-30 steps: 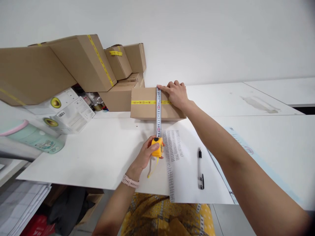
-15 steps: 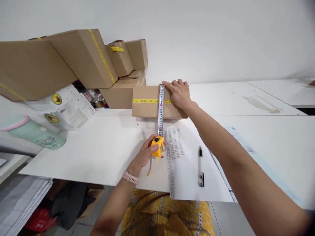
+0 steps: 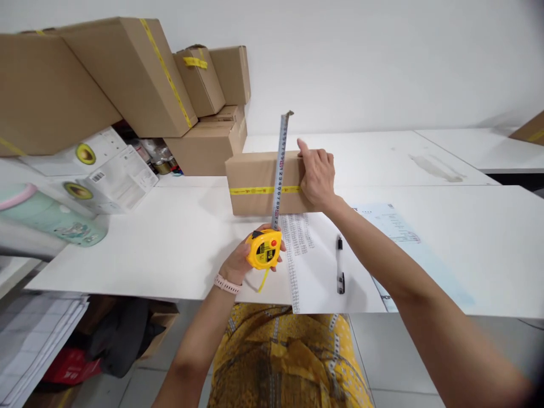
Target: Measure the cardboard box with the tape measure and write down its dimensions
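My left hand is closed around a yellow tape measure in front of the box, its round label face towards me. From its case the metal blade runs out and up, slanting across the cardboard box, and its hooked tip stands above the box's back edge. A yellow strap dangles under the case. My right hand grips the right end of the box, with one finger sticking up and the others over the far side. Yellow printed tape runs along the box's near side.
Cardboard boxes are stacked at the back left, above white cartons and a mint bottle. A printed sheet with a pen lies at the table's front edge, beside a bluish paper.
The blade's tip has left the box's back edge and risen above it. The tape case has turned its label face towards me. My right hand has moved from the blade's tip to the box's right end.
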A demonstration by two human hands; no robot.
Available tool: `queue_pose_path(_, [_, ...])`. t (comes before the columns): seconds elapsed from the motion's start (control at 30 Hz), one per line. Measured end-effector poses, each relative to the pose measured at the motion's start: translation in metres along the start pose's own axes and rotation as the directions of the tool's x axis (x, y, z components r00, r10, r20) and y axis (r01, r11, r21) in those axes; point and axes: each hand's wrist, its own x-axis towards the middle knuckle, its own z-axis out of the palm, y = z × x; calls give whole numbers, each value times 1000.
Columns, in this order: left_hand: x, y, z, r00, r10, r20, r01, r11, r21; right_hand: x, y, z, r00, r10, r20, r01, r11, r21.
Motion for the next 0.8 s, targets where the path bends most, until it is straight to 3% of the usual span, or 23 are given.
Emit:
queue_pose_path(0.17, [-4,4,7,999,-24,23,24,1000,3,-49,3,18,994,-97,53,94,994,52])
queue_pose_path(0.27, [-5,7,11,994,-94,56,92,995,42,-43,13,12,1000,-9,-5,10,964,265])
queue_pose_path(0.37, [-3,7,12,986,-163,45,158,982,101,-13,32,-20,985,170,-32,-129,847,516])
queue_pose_path(0.5, [1,5,14,978,-189,94,166,965,205,14,45,-80,944,330,8,-215,596,774])
queue_pose_path(0.57, [2,6,15,974,-181,133,141,954,265,12,35,-99,914,406,-4,-227,520,823])
queue_pose_path(0.63, [2,7,16,978,-156,139,110,950,291,-1,16,-102,898,437,-45,-213,525,824])
queue_pose_path(0.7, [3,7,16,981,-136,136,95,958,272,-21,-9,-90,900,430,-70,-200,551,811])
queue_pose_path(0.8, [4,6,15,983,-130,127,100,970,223,-58,-49,-59,949,300,95,-261,580,772])
